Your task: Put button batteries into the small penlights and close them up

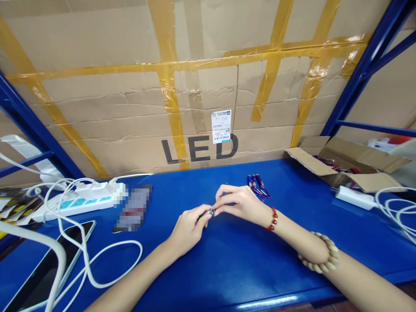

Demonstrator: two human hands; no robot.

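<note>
Over the middle of the blue table (182,268), my left hand (188,229) is closed around a small green flashlight (209,212), of which mostly the silver end shows. My right hand (238,201) pinches at that silver end with thumb and fingertips. Its other fingers are bent above. Whatever sits between the right fingertips is too small to make out. Just behind the right hand lie several blue flashlights with carabiner clips (258,185), side by side. A bit of something green peeks out past the right knuckles, mostly hidden.
A large taped carton (136,108) walls off the back. At right stand an open cardboard box (351,162) with small items and a white adapter (355,198) with cable. On the left are a power strip (81,201), looping white cables, a tablet (48,268) and a blurred-out flat item (133,210).
</note>
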